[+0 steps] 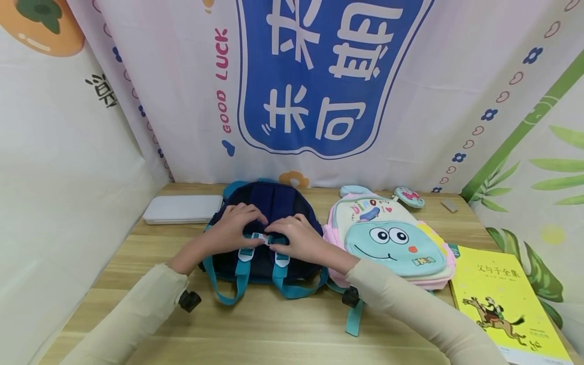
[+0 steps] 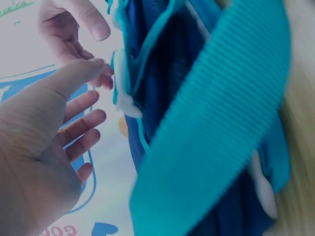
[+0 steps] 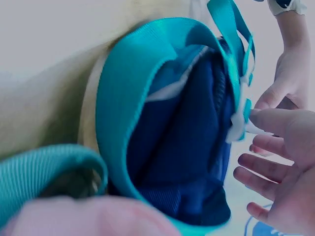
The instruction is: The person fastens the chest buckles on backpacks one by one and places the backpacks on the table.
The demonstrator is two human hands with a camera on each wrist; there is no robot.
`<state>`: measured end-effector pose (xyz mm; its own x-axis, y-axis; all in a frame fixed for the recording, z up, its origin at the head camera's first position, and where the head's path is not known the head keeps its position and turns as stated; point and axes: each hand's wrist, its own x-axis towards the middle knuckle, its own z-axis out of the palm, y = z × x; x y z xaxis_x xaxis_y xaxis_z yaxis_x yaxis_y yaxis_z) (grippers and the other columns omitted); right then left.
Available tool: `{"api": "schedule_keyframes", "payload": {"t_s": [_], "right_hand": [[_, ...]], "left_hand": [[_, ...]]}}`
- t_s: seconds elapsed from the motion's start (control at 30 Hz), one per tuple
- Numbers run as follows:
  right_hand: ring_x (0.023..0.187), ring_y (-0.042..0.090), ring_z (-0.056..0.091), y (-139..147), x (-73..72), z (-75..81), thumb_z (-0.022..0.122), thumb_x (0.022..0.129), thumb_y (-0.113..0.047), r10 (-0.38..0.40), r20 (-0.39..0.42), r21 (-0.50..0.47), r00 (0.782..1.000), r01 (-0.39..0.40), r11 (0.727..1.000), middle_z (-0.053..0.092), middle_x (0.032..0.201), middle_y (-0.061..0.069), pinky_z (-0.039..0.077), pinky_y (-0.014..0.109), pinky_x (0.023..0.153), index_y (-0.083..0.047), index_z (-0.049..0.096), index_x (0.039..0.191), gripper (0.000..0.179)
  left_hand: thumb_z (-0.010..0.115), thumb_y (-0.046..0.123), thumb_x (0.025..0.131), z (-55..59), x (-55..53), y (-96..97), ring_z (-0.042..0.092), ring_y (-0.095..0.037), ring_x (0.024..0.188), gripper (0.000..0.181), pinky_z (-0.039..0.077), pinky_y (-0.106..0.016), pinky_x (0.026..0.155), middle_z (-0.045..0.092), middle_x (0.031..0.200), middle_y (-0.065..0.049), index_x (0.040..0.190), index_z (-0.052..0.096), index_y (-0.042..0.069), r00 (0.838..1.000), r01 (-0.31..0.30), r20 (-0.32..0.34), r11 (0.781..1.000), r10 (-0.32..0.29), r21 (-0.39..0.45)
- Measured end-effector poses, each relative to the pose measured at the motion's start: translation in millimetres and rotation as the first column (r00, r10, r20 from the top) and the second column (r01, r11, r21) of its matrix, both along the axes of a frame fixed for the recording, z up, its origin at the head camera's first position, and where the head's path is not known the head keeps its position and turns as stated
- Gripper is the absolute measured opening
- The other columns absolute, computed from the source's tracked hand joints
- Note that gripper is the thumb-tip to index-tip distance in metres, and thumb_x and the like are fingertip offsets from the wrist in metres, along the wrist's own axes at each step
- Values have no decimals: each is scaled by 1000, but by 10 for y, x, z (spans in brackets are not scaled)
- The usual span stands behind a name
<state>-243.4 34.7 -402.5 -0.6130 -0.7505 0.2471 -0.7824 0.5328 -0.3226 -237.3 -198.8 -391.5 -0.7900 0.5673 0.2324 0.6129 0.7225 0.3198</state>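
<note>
A navy backpack (image 1: 292, 203) with teal straps lies on the table, straps toward me. A white buckle (image 1: 260, 236) joins its teal chest strap. My left hand (image 1: 235, 228) is over the left side of that strap, thumb tip at the buckle. From the other side my right hand (image 1: 298, 238) meets it, thumb also at the buckle. In the left wrist view the other fingers (image 2: 83, 128) stand loosely bent, off the buckle. Right fingers (image 3: 263, 167) are likewise spread and free in the right wrist view. A teal shoulder strap (image 2: 221, 108) crosses in front of the left wrist camera.
Right of the navy backpack lies a pink and light-blue backpack (image 1: 392, 246) with a cartoon face. A yellow book (image 1: 502, 299) is at the table's right edge. On the left sits a flat white case (image 1: 183, 209). A small grey block (image 1: 449, 206) lies at the back right.
</note>
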Motion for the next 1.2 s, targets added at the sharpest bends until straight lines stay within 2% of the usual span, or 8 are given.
{"api": "schedule_keyframes", "payload": {"t_s": [0.23, 0.47, 0.67, 0.87, 1.0, 1.2], "right_hand": [[138, 29, 52, 312, -52, 114, 73, 95, -32, -47, 25, 19, 999, 47, 999, 58, 148, 11, 35, 58, 115, -13, 60, 142, 52], [141, 33, 49, 828, -127, 165, 75, 93, -37, -170, 19, 9, 985, 170, 985, 54, 151, 13, 33, 63, 113, -16, 55, 147, 62], [143, 40, 44, 1391, -189, 175, 79, 89, -36, -244, 53, 1, 968, 245, 970, 51, 153, 16, 30, 71, 112, -14, 51, 150, 70], [145, 45, 38, 1929, -227, 159, 81, 87, -39, -286, 84, 55, 955, 282, 958, 44, 157, 22, 27, 72, 113, -9, 46, 152, 80], [144, 48, 36, 2241, -224, 162, 83, 84, -43, -306, 99, 92, 947, 297, 950, 43, 157, 24, 29, 72, 112, -7, 44, 153, 87], [145, 53, 31, 2636, -170, 183, 88, 75, -49, -344, 185, 117, 920, 327, 938, 38, 157, 27, 26, 75, 111, -5, 42, 153, 100]], "left_hand": [[79, 35, 89, 48, -28, 229, 51, -31, 122, 47, 33, -60, 104, 63, 131, -8, 128, 66, 12, 1000, -21, 19, 998, 20, 60], [75, 43, 91, 55, -48, 530, 50, -31, 126, 57, 30, -61, 110, 60, 137, -8, 138, 60, 14, 999, -39, 38, 998, 37, 53], [73, 46, 92, 30, -21, 861, 49, -30, 131, 61, 29, -60, 113, 58, 141, -8, 142, 57, 15, 998, -5, 64, 999, 2, 54], [73, 47, 92, -39, 36, 1189, 49, -29, 135, 64, 30, -58, 115, 57, 143, -10, 143, 56, 13, 995, 62, 71, 997, -65, 53], [71, 52, 91, -88, 66, 1378, 47, -27, 139, 68, 29, -55, 118, 55, 148, -9, 146, 54, 14, 992, 84, 96, 996, -86, 29], [74, 57, 87, -124, 101, 1603, 46, -28, 142, 76, 31, -54, 118, 54, 150, -10, 146, 53, 14, 988, 106, 115, 994, -106, 4]]}}
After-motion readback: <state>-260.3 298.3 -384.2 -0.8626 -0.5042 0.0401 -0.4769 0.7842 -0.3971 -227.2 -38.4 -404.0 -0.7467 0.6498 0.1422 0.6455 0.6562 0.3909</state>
